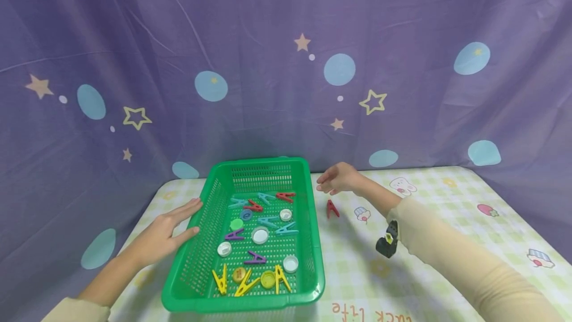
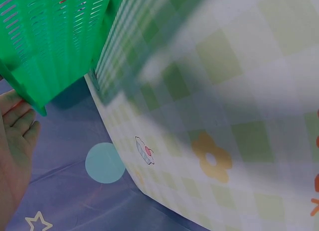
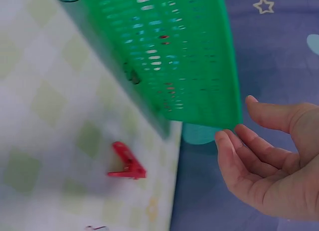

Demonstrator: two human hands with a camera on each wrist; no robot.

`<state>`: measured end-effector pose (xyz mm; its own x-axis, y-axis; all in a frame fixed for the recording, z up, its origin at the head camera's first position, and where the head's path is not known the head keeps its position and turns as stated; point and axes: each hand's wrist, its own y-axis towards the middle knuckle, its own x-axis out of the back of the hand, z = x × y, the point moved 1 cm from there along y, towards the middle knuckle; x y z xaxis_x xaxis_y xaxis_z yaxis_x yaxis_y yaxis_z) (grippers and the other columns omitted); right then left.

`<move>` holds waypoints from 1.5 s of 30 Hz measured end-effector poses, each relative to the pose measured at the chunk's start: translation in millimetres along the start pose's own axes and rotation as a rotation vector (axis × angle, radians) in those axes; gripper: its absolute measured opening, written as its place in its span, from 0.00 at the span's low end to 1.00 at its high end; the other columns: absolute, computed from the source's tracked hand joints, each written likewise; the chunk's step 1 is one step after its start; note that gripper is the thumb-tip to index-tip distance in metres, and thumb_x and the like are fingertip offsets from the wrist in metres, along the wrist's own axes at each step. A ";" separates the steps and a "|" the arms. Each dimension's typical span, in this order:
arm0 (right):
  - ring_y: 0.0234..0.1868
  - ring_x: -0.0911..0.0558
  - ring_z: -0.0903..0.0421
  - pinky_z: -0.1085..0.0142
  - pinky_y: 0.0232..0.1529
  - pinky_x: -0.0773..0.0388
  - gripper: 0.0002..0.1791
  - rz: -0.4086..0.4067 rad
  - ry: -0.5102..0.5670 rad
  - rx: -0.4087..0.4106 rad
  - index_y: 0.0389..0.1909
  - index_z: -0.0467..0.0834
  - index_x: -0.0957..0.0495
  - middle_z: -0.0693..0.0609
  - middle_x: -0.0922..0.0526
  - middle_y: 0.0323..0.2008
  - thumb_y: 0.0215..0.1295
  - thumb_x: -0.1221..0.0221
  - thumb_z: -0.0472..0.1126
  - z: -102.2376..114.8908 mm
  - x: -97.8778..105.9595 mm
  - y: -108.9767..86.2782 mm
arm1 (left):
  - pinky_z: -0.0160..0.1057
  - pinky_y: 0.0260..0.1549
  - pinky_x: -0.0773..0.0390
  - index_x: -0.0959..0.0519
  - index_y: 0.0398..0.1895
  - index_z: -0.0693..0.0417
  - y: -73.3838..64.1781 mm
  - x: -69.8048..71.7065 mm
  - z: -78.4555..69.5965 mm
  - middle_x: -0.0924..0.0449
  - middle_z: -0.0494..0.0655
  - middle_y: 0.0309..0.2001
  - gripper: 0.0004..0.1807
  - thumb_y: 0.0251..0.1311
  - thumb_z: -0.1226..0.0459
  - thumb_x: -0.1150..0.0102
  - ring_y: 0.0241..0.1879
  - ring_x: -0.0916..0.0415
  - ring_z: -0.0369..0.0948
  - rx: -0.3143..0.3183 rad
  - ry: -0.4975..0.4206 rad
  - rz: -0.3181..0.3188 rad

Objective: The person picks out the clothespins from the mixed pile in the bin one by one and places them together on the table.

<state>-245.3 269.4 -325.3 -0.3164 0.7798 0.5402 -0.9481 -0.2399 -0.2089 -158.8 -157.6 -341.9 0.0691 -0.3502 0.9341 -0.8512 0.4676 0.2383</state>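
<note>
Fingers extended, gripping nothing, the left hand [image 1: 167, 230] touches the left rim of the green perforated plastic basket [image 1: 243, 304]. Inside, multicoloured plastic clothespins [image 1: 255, 258] and round plastic bottle caps [image 1: 260, 235] lie scattered! Outside to the right, one lone red plastic clothespin [image 1: 332, 208] sits on the green-and-white checked tablecloth [image 1: 348, 252]. Just beyond it, the right hand [image 1: 340, 179] hangs relaxed, holding nothing, beside the rim; contact is hard to tell. Danger: a hard left push could slide the basket into that stray clothespin; a lifted rim could spill everything.
</note>
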 end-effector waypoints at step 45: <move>0.40 0.14 0.56 0.69 0.38 0.16 0.17 0.391 -0.327 0.217 0.50 0.42 0.18 0.47 0.13 0.44 0.62 0.36 0.45 116.5 -92.8 17.6 | 0.64 0.60 0.35 0.34 0.69 0.58 0.5 0.5 1.1 0.36 0.59 0.70 0.32 0.65 0.54 0.43 0.68 0.36 0.61 -0.021 -0.034 0.003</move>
<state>-236.6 125.5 -284.1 -0.6075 0.3969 0.6880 -0.7320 -0.6160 -0.2910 -159.8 -158.5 -341.6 0.0488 -0.3761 0.9253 -0.8402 0.4854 0.2417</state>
